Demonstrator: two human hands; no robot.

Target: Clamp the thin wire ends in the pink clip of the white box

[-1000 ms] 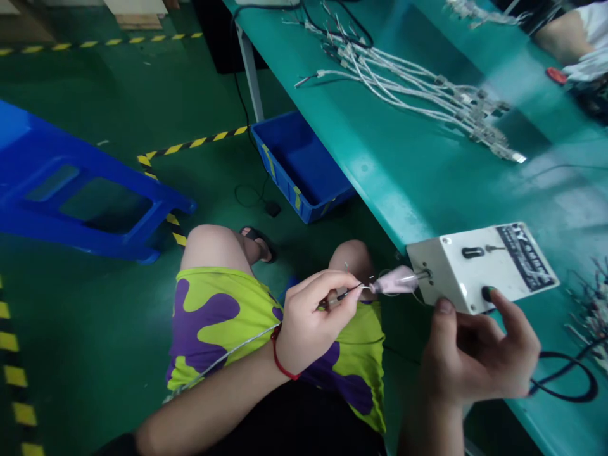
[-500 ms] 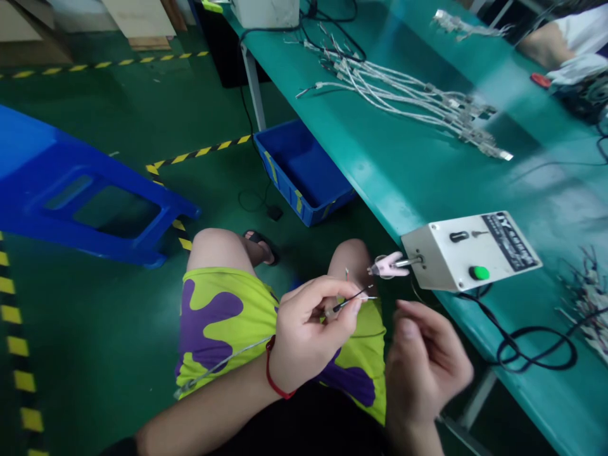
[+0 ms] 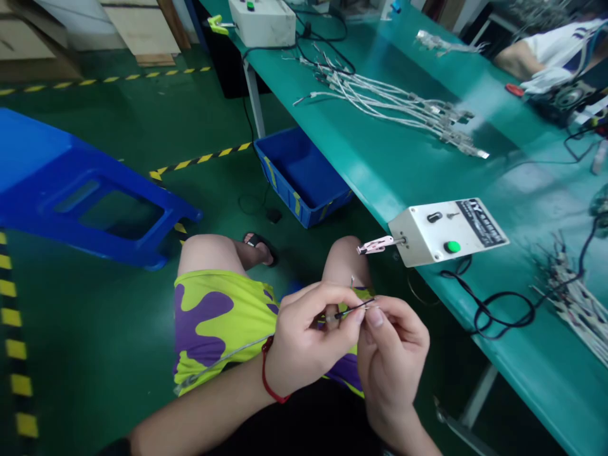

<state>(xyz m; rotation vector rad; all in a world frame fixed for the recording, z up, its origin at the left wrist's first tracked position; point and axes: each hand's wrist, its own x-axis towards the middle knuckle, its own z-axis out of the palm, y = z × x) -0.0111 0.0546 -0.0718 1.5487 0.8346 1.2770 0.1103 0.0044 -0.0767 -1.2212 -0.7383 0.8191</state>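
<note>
My left hand (image 3: pixel 316 335) pinches the end of a thin grey cable (image 3: pixel 232 354), whose other end trails across my lap. From its stripped end a black wire (image 3: pixel 350 310) and a fine light wire stick out past the fingertips. My right hand (image 3: pixel 395 348) has thumb and forefinger closed at the wire tips, touching the left fingers. Just beyond the hands, a pink clip (image 3: pixel 377 245) juts on a metal shaft from a white box (image 3: pixel 449 231) with a green button and a switch, at the table edge.
On the green table (image 3: pixel 365 158) lie a bundle of cables (image 3: pixel 389 104) and more cables (image 3: pixel 577 291) at right. A second white box (image 3: pixel 263 22) stands at the far end. Below are a blue bin (image 3: pixel 304 180) and a blue stool (image 3: pixel 95 190). A co-worker's arm (image 3: pixel 520 60) shows across the table.
My right hand has moved left and in to the wire tips, its fingers now meeting my left hand. The pink clip has turned on its shaft. The view has shifted slightly.
</note>
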